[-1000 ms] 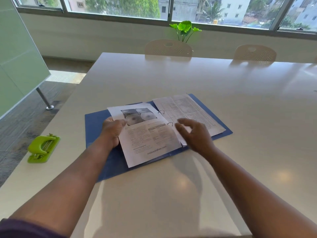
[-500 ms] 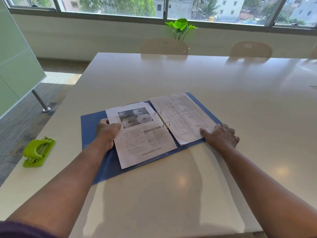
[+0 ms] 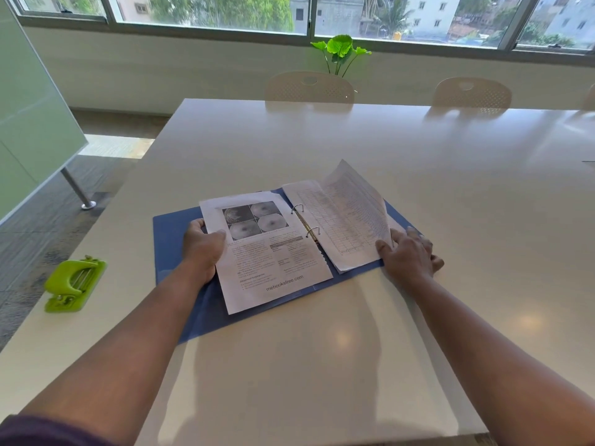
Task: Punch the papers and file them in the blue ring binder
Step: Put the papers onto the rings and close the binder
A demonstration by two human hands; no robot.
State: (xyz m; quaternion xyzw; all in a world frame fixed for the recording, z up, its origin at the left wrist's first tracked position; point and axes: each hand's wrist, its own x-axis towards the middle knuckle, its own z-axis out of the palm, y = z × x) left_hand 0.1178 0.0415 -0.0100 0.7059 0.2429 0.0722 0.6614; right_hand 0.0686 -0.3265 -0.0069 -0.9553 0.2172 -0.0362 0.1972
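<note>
1. I am looking down at a long white desk [image 3: 370, 149] with a glossy top, stretching away toward the far edge.
2. A blue ring binder [image 3: 180, 252] is lying open and flat on it, sitting nearer the near-left corner than the right side, turned at a slant to the near edge.
3. A green hole punch [image 3: 72, 283] is resting right at the left edge, well apart from the binder.
</note>
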